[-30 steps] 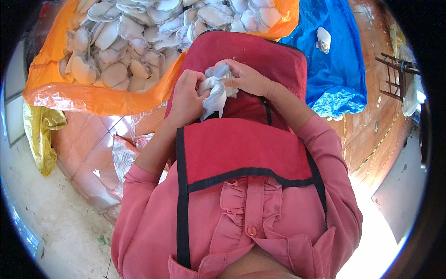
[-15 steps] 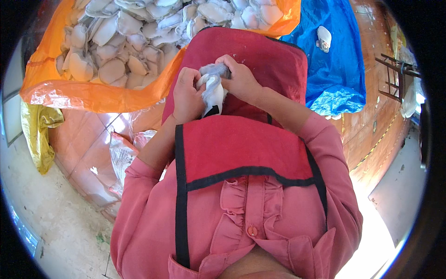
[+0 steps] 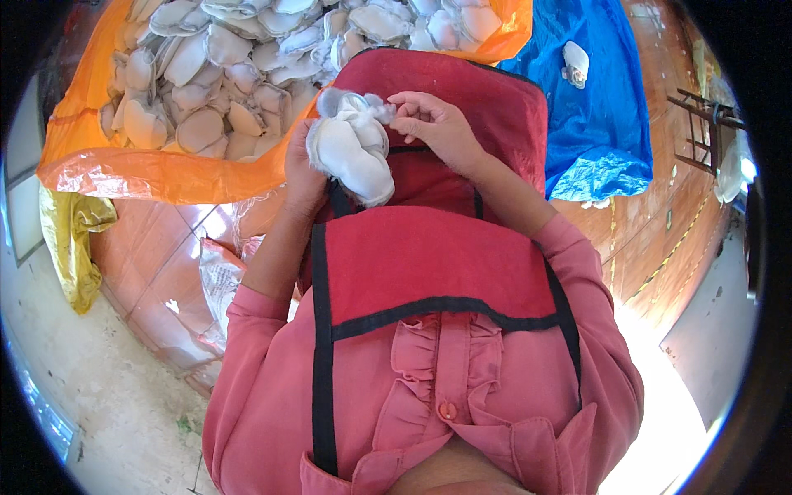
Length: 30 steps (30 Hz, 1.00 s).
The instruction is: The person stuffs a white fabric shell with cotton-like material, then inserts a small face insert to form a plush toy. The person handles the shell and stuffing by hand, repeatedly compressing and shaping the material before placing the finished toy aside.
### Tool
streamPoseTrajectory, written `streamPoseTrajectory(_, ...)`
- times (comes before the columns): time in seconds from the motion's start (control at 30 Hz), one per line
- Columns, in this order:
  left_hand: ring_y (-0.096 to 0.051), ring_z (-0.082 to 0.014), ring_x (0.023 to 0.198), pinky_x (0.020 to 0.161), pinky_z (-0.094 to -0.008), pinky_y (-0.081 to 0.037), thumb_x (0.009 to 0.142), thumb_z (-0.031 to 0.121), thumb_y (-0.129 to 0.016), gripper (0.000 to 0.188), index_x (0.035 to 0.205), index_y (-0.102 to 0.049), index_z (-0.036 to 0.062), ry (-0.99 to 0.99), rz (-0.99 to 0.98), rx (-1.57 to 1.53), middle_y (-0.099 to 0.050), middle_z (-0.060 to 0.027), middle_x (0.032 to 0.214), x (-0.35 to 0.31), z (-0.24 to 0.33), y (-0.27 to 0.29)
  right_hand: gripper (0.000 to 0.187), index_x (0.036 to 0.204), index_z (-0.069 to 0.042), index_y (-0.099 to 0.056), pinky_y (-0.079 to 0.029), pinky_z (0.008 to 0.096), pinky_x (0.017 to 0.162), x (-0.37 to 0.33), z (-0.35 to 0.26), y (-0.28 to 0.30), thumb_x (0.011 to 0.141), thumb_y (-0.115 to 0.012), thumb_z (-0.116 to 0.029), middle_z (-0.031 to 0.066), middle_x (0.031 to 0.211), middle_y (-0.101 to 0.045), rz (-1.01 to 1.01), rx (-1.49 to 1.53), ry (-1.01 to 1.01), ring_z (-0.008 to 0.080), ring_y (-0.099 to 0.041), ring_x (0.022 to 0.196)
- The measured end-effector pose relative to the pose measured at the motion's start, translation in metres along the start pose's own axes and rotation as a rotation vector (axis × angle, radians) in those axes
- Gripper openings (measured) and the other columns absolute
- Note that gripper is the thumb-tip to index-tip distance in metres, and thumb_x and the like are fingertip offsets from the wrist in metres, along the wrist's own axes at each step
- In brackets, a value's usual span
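Right over the wearer's lap, up near the knees, there's a soft white fabric piece with fuzzy grey edges [image 3: 351,157], and that's the thing being handled. The left hand [image 3: 304,169] has it gripped from the side, fingers mostly hidden behind it, so no telling exactly how they're wrapped. My guess is that hand does the steadying, since the piece looks light and floppy and nothing else seems to prop it up.

The right hand [image 3: 436,130] is on the other side, thumb and index finger brought near each other right at a small fluffy grey-white tuft [image 3: 381,111] sticking out of the piece. Can't tell if they're actually pinching it or just beside it. A fingertip hold would suit something that small, though.

Underneath is a dark red cloth apron with black trim [image 3: 437,268], spread over the lap, probably handy for keeping lint off the pink ruffled shirt [image 3: 437,363].

Beyond the left hand sits an open orange plastic sack [image 3: 165,177] packed with flat, rounded white-and-grey pieces [image 3: 202,130], likely parked there for easy reach. To the right, a shiny blue plastic sheet [image 3: 594,136] carries one small white piece [image 3: 576,62], maybe to keep it off the floor and apart from the pile.
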<state>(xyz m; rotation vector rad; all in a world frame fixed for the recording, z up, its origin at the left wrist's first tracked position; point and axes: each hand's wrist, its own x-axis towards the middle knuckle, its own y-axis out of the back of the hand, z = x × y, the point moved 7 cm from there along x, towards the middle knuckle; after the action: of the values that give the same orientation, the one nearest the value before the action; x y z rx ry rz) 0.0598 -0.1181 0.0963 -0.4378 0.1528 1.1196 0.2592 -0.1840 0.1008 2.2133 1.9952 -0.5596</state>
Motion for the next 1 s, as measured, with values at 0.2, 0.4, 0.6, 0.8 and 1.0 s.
streamPoseTrajectory(0.2, -0.057, -0.0092, 0.088, 0.08, -0.0251, -0.049, 0.087, 0.0, -0.065, 0.021, 0.102, -0.052, 0.0073, -0.109, -0.048, 0.046, -0.06, -0.001, 0.101, 0.001, 0.003, -0.002, 0.029, 0.113, -0.004, -0.065, -0.051, 0.0224, 0.064, 0.002, 0.01, -0.021, 0.087, -0.071, -0.016, 0.0029, 0.092, -0.065, 0.166, 0.252, -0.06, 0.009, -0.061, 0.078)
streamPoseTrajectory(0.4, -0.056, -0.0081, 0.089, 0.08, -0.0228, -0.048, 0.087, -0.001, -0.066, 0.023, 0.102, -0.05, 0.0078, -0.148, -0.066, 0.029, -0.057, 0.0003, 0.098, -0.003, 0.001, -0.002, 0.014, 0.093, -0.003, -0.072, -0.051, 0.0275, 0.066, -0.001, -0.013, -0.033, 0.085, -0.071, -0.014, 0.0046, 0.083, -0.066, 0.159, -0.104, 0.093, 0.0119, -0.062, 0.076)
streamPoseTrajectory(0.6, -0.052, -0.0066, 0.083, 0.074, -0.0209, -0.044, 0.086, 0.0, -0.067, 0.023, 0.1, -0.05, 0.0078, -0.156, -0.144, 0.067, -0.053, 0.0024, 0.092, -0.006, 0.009, -0.013, 0.028, 0.098, -0.002, -0.067, -0.049, 0.0341, 0.079, 0.004, -0.019, -0.031, 0.076, -0.075, -0.016, 0.012, 0.094, -0.064, 0.132, -0.478, 0.233, 0.0216, -0.062, 0.087)
streamPoseTrajectory(0.8, -0.049, -0.015, 0.076, 0.067, -0.0259, -0.04, 0.078, -0.003, -0.066, 0.018, 0.086, -0.052, 0.0053, -0.372, -0.117, 0.557, -0.047, -0.004, 0.082, -0.012, 0.032, -0.021, 0.045, 0.111, -0.002, -0.056, -0.048, 0.0385, 0.083, 0.005, -0.005, -0.03, 0.076, -0.075, -0.024, 0.0174, 0.101, -0.061, 0.134, -0.513, 0.09, 0.0305, -0.061, 0.093)
streamPoseTrajectory(1.0, -0.051, -0.0232, 0.078, 0.07, -0.0333, -0.043, 0.078, 0.007, -0.069, 0.018, 0.085, -0.053, 0.0054, -0.375, -0.106, 0.625, -0.049, -0.0089, 0.081, -0.011, 0.026, -0.019, 0.028, 0.105, -0.001, -0.055, -0.048, 0.038, 0.076, 0.001, -0.005, -0.035, 0.084, -0.066, -0.016, 0.0162, 0.092, -0.058, 0.244, -0.592, 0.287, 0.0275, -0.058, 0.084)
